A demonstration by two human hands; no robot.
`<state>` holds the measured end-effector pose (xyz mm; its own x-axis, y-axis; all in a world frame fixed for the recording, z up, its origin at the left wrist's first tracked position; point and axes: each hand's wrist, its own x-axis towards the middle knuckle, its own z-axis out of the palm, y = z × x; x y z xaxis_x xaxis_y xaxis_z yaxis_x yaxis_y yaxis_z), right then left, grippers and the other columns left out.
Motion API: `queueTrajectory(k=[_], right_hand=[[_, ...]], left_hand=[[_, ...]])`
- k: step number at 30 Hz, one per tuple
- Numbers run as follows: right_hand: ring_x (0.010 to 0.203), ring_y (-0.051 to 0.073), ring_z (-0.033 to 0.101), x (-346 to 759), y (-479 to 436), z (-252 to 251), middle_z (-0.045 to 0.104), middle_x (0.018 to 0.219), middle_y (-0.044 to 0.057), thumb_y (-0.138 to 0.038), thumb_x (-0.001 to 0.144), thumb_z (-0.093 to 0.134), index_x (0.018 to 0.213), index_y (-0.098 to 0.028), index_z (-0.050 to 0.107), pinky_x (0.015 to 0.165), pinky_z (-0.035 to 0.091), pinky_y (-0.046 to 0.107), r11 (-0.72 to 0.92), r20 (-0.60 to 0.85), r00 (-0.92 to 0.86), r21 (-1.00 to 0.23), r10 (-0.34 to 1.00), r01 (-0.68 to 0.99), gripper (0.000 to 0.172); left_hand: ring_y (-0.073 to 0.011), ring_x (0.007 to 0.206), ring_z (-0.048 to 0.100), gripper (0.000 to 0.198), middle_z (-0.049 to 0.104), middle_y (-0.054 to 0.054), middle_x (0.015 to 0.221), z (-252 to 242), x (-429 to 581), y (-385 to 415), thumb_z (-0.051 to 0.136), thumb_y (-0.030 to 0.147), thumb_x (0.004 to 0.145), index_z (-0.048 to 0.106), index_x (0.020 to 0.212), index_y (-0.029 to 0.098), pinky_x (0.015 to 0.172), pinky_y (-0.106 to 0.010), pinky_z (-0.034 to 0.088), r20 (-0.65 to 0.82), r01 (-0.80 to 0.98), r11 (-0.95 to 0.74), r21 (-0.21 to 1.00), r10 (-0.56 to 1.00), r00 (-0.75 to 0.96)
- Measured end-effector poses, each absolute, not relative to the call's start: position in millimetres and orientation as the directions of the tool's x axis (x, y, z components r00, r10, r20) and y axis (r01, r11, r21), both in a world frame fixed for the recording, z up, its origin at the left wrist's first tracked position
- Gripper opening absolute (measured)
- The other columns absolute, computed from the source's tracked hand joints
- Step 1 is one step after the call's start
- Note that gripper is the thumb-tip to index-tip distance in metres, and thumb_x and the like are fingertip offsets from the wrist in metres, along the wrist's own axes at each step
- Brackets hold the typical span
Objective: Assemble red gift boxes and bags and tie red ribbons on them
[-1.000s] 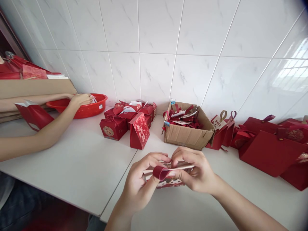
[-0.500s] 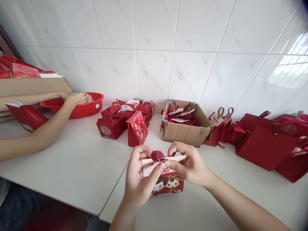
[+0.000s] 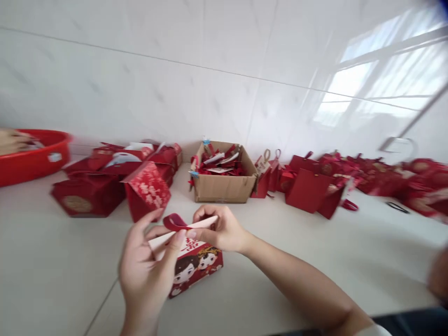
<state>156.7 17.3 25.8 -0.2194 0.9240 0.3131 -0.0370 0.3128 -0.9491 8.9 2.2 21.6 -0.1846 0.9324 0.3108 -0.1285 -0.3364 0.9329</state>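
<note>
Between my two hands is a small red and white gift box (image 3: 198,270) with two cartoon faces printed on its front. A dark red ribbon loop (image 3: 175,222) rises from its pinched top edge. My left hand (image 3: 150,261) grips the box's left side, its thumb on the front near the ribbon. My right hand (image 3: 217,228) pinches the right part of the top edge, thumb in front and fingers behind. The box's back and the ends of the ribbon are hidden.
Behind stands a cardboard box (image 3: 224,189) of ribbons and cards. Finished-looking red boxes (image 3: 91,193) are at left, beside a red basin (image 3: 35,163) with another person's hand (image 3: 14,141). Red bags (image 3: 308,189) and more red packages (image 3: 420,182) line the right. Part of a person (image 3: 437,275) shows at the right edge.
The view has swung to the right, so the basin slides toward the left edge and more red packages appear at right. Both hands keep their hold on the gift box.
</note>
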Motion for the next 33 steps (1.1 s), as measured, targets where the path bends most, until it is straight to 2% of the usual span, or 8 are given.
queueTrajectory(k=[4, 9, 14, 18, 20, 23, 28, 33], right_hand=[[0.054, 0.006, 0.045, 186.2, 6.6, 23.8, 0.057, 0.065, -0.005, -0.035, 0.052, 0.090, 0.078, -0.015, 0.060, 0.050, 0.035, 0.019, 0.291, 0.299, -0.170, -0.954, 0.939, -0.071, 0.044], [0.071, 0.013, 0.059, 237.8, -24.8, 24.3, 0.066, 0.079, 0.002, -0.032, 0.061, 0.086, 0.079, -0.014, 0.070, 0.067, 0.047, 0.025, 0.294, 0.299, -0.162, -0.954, 0.940, -0.053, 0.030], [0.064, 0.012, 0.056, 274.4, -32.9, 24.1, 0.065, 0.071, 0.001, -0.031, 0.057, 0.088, 0.071, -0.014, 0.071, 0.059, 0.044, 0.024, 0.280, 0.279, -0.083, -0.960, 0.957, -0.005, 0.028], [0.058, 0.009, 0.051, 292.3, -23.1, 15.5, 0.062, 0.067, -0.001, -0.036, 0.057, 0.087, 0.070, -0.015, 0.069, 0.052, 0.038, 0.021, 0.300, 0.298, 0.073, -0.954, 0.952, -0.017, 0.031], [0.057, 0.008, 0.050, 295.8, -20.6, 8.7, 0.060, 0.066, -0.002, -0.041, 0.059, 0.085, 0.070, -0.016, 0.067, 0.051, 0.037, 0.020, 0.313, 0.302, 0.166, -0.949, 0.939, -0.040, 0.033], [0.060, 0.010, 0.054, 291.5, -24.5, 1.4, 0.062, 0.069, -0.001, -0.046, 0.059, 0.083, 0.076, -0.016, 0.068, 0.055, 0.043, 0.021, 0.319, 0.297, 0.234, -0.946, 0.926, -0.061, 0.037], [0.067, 0.013, 0.058, 274.5, -43.0, 3.5, 0.064, 0.080, 0.002, -0.041, 0.060, 0.084, 0.079, -0.017, 0.075, 0.059, 0.047, 0.024, 0.369, 0.358, 0.171, -0.929, 0.918, -0.032, 0.032], [0.066, 0.013, 0.059, 269.6, -53.7, 7.6, 0.061, 0.080, 0.003, -0.036, 0.065, 0.083, 0.078, -0.018, 0.076, 0.059, 0.049, 0.025, 0.428, 0.424, 0.100, -0.904, 0.900, -0.013, 0.023]], left_hand=[[-0.0188, 0.077, 0.067, 0.065, 0.063, 0.001, 0.079, 19.9, 32.0, -6.2, 0.077, 0.035, 0.071, 0.049, 0.128, 0.026, 0.074, -0.030, 0.059, 0.336, -0.159, -0.341, 0.927, 0.940, -0.059], [-0.0212, 0.092, 0.067, 0.065, 0.063, -0.002, 0.095, 8.3, 72.4, -27.9, 0.076, 0.035, 0.073, 0.045, 0.129, 0.026, 0.089, -0.037, 0.055, 0.384, -0.220, -0.354, 0.909, 0.917, 0.110], [-0.0236, 0.103, 0.064, 0.075, 0.059, -0.008, 0.115, -5.5, 93.9, -30.5, 0.070, 0.034, 0.078, 0.032, 0.143, 0.028, 0.089, -0.037, 0.056, 0.479, -0.223, -0.430, 0.875, 0.835, 0.272], [-0.0322, 0.124, 0.054, 0.087, 0.053, -0.012, 0.136, -18.3, 94.6, -16.0, 0.062, 0.046, 0.081, 0.014, 0.152, 0.032, 0.094, -0.047, 0.052, 0.397, 0.057, -0.449, 0.891, 0.835, 0.380], [-0.0349, 0.126, 0.052, 0.087, 0.052, -0.015, 0.138, -25.8, 92.9, -8.3, 0.057, 0.054, 0.082, 0.015, 0.152, 0.026, 0.096, -0.051, 0.050, 0.300, 0.238, -0.431, 0.870, 0.848, 0.437], [-0.0346, 0.116, 0.060, 0.082, 0.057, -0.016, 0.132, -35.0, 90.4, -0.7, 0.051, 0.061, 0.082, 0.024, 0.149, 0.022, 0.090, -0.048, 0.054, 0.216, 0.360, -0.424, 0.831, 0.843, 0.493], [-0.0299, 0.103, 0.067, 0.055, 0.066, -0.010, 0.116, -45.3, 83.8, 7.5, 0.044, 0.061, 0.086, 0.051, 0.129, 0.026, 0.077, -0.037, 0.059, 0.362, 0.387, -0.592, 0.707, 0.773, 0.522], [-0.0266, 0.111, 0.065, 0.045, 0.061, -0.007, 0.127, -49.8, 80.0, 9.8, 0.041, 0.052, 0.092, 0.048, 0.130, 0.031, 0.072, -0.030, 0.060, 0.396, 0.345, -0.648, 0.679, 0.719, 0.571]])
